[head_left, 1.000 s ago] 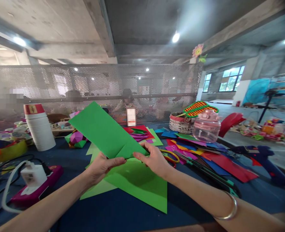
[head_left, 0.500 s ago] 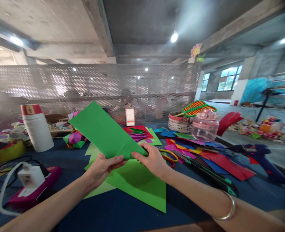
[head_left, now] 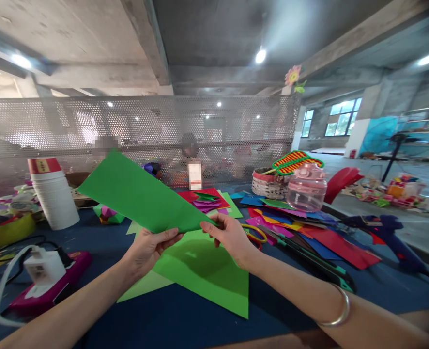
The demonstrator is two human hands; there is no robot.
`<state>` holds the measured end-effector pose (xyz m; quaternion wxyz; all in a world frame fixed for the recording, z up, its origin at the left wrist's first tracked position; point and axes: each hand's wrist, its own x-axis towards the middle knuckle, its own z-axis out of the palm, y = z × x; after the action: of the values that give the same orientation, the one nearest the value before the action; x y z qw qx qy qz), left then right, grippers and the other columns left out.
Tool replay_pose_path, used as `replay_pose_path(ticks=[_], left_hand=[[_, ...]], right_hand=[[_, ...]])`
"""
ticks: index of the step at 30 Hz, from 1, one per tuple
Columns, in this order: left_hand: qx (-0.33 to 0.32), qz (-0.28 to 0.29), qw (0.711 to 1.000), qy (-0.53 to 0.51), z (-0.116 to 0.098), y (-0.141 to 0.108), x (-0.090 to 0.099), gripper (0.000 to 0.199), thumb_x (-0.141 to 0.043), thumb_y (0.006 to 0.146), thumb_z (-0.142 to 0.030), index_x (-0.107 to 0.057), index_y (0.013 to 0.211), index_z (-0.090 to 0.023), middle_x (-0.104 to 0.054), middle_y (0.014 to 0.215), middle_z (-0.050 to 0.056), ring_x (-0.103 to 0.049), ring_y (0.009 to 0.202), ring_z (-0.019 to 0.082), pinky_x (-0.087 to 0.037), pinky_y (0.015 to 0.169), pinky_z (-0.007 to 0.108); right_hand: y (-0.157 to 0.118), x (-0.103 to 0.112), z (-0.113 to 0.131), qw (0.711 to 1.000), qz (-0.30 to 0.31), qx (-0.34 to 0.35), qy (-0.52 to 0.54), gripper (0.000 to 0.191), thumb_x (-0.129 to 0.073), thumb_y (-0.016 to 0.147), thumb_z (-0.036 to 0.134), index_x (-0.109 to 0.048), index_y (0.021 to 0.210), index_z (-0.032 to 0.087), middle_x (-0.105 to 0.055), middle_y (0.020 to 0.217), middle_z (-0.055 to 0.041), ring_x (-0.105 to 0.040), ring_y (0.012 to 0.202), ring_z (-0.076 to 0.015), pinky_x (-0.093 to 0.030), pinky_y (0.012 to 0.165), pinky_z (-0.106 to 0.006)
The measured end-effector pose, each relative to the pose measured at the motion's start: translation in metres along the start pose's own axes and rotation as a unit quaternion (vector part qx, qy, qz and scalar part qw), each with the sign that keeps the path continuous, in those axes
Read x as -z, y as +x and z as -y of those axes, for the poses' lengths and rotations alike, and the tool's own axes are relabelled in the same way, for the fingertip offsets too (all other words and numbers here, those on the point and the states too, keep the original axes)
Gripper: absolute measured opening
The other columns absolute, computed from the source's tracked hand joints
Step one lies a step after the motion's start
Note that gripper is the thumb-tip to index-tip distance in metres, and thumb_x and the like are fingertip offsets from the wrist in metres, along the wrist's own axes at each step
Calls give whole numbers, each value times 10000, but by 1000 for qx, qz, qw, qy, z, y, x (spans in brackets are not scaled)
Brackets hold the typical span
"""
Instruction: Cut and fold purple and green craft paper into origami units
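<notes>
A dark green paper sheet (head_left: 138, 194) is held up in the air between both hands, slanting from upper left to lower right. My left hand (head_left: 151, 249) pinches its lower edge, thumb on top. At the sheet's right end, my right hand (head_left: 229, 237) grips the narrow tip between thumb and fingers. Beneath them, light green sheets (head_left: 214, 276) lie on the blue table (head_left: 185, 325). Yellow-handled scissors (head_left: 256, 233) are just right of my right hand.
Stacked paper cups (head_left: 54, 198) and a magenta power strip (head_left: 40, 295) are at left. Toward the right lie coloured papers (head_left: 345, 242), a green-black cutter (head_left: 309, 259), a glue gun (head_left: 389, 235), a pink bottle (head_left: 307, 189) and a woven basket (head_left: 268, 184). People appear behind the mesh screen (head_left: 229, 131).
The green sheet's far end has swung left and tilted flatter. My left hand has moved slightly left and up along its lower edge; my right hand stays near the same spot.
</notes>
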<state>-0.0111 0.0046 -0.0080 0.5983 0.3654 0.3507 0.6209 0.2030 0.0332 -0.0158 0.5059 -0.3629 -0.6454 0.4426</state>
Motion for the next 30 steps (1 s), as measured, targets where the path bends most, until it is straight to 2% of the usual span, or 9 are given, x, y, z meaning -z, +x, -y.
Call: replay_pose_path(ticks=[9, 15, 26, 30], left_hand=[[5, -12, 1000, 11, 0, 2, 1, 212, -899, 578, 12, -787, 741, -66, -794, 834, 110, -761, 731, 198, -663, 740, 246], [10, -17, 1000, 11, 0, 0, 0, 189, -878, 594, 43, -781, 718, -61, -791, 810, 106, -758, 709, 188, -662, 719, 234], [-13, -25, 1000, 7, -2, -2, -5, 281, -868, 559, 68, -770, 772, -88, -792, 830, 93, -760, 691, 205, -664, 677, 255], [-20, -37, 999, 8, -2, 0, -2, 271, -856, 564, 83, -756, 749, -87, -788, 809, 89, -757, 677, 202, -662, 670, 248]], right_hand=[[-2, -2, 2, 999, -15, -4, 29, 374, -798, 710, 488, -564, 706, 196, -551, 636, 29, -439, 505, -85, -376, 462, -250], [-1, -3, 0, 999, -30, -5, 40, 374, -815, 672, 444, -528, 676, 205, -474, 568, 64, -416, 483, -84, -358, 463, -251], [-5, -5, 5, 998, -32, 44, 14, 324, -781, 712, 399, -524, 660, 208, -476, 582, 67, -426, 504, -87, -357, 512, -261], [-5, -5, 7, 999, -20, 24, 38, 363, -804, 683, 458, -545, 701, 204, -497, 633, 59, -439, 522, -89, -386, 495, -256]])
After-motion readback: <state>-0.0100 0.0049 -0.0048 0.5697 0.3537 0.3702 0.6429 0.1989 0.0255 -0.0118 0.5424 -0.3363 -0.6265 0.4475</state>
